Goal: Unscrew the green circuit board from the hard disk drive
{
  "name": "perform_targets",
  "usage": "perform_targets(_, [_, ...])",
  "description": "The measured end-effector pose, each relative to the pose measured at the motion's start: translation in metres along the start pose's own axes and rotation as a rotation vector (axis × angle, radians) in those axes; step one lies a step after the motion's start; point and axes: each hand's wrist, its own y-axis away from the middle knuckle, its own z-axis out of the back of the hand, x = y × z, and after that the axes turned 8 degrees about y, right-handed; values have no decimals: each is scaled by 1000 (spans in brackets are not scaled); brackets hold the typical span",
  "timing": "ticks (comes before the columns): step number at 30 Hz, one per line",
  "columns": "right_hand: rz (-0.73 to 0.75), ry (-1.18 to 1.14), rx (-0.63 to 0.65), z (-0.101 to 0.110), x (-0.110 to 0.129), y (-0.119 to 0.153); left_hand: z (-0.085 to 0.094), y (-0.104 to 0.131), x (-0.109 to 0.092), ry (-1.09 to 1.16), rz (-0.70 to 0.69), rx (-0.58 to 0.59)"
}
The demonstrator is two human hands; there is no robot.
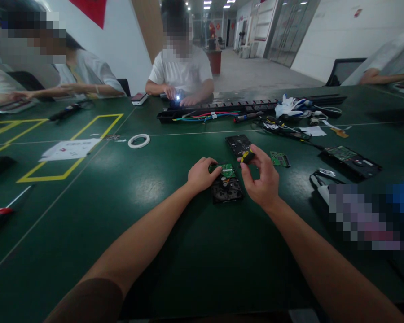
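Observation:
A hard drive (226, 190) lies in front of me with its green circuit board facing up. My left hand (204, 174) is closed around the drive's far left edge, thumb on the board. Over the drive's far right side, my right hand (261, 177) grips a short yellow-and-black screwdriver (247, 155) between fingers and thumb; its tip is too small to make out. Just beyond lies a second hard drive (236, 142), dark side up. A loose green circuit board (280, 159) rests to the right of my right hand.
Farther right are another hard drive (352, 161) and cables. A power strip (222, 107), coloured wires and white gloves (291, 106) lie across the far side. To the left are a tape roll (139, 141), paper (70, 149) and a red-handled screwdriver (0, 217). Several people sit around the table.

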Motion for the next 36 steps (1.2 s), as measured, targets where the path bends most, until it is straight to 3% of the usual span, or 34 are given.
perform_targets(13, [-26,-46,9,-1,1,1,1,0,-3,-2,6,13])
perform_targets(22, [18,49,-59,-4,-4,2,0,0,-1,3,-8,-5])
perform_targets(36, [34,40,-21,-2,-1,0,1,1,-2,11,-2,-8])
